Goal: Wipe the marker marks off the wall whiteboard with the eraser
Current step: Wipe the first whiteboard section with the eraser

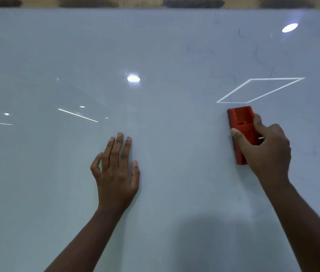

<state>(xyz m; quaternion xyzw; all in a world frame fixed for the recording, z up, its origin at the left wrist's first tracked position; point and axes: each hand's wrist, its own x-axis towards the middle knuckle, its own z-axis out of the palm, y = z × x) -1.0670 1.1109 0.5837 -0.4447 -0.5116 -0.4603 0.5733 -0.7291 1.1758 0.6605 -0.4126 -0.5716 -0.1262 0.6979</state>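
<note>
We've got the red eraser (240, 132) gripped in our right hand (267, 152), pressed on the whiteboard (57, 173) below faint blue marker marks (257, 54). Left hand (116, 173) lies flat, fingers spread. No readable writing.

Above the glossy surface in front of me runs a strip of wall (145, 1), tan with dark smudged patches. Round ceiling lights (133, 78) glare back at me as bright ovals, and a lit rectangular outline (261, 90) and thin bright lines (77, 114) reflect beside them.
</note>
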